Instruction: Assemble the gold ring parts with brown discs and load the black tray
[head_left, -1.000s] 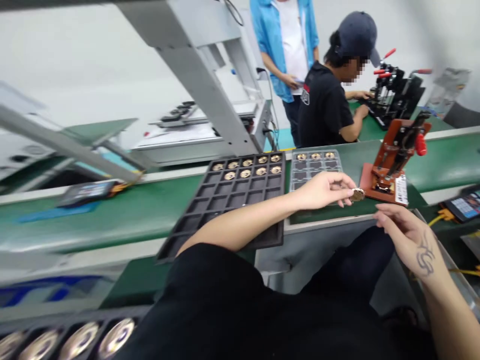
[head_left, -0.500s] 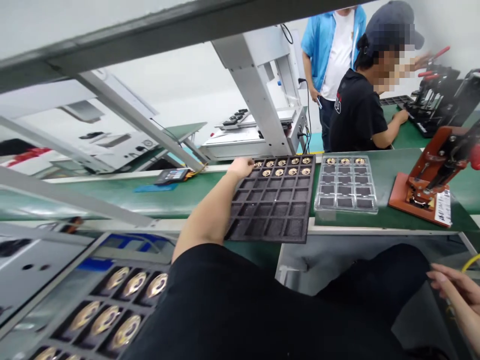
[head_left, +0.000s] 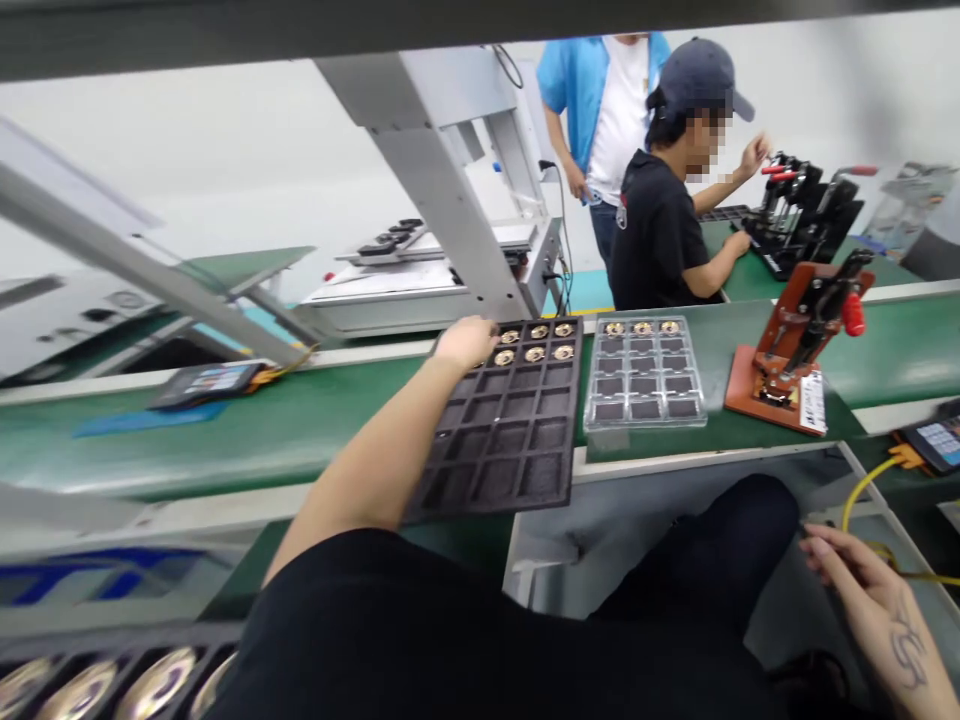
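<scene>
My left hand (head_left: 470, 343) is over the back left part of a black compartment tray (head_left: 517, 435), its fingers curled down at the back rows; what they hold, if anything, is hidden. Several gold round parts (head_left: 535, 354) sit in the tray's two back rows. To its right lies a clear plastic tray (head_left: 645, 385) with dark inserts and three gold parts along its back row. My right hand (head_left: 847, 565) hangs at the lower right beside my knee, fingers bent together around something thin and dark that I cannot make out.
A red toggle press (head_left: 784, 350) stands right of the clear tray. Handheld devices lie at the left (head_left: 206, 382) and right (head_left: 937, 440), the right one with a yellow cable. Another tray of gold parts (head_left: 150, 630) is at lower left. A person in a cap (head_left: 660, 220) sits beyond.
The view has swung right, so the trays and press appear farther left and the right device shows. My left hand has shifted slightly along the back rows of the black tray.
</scene>
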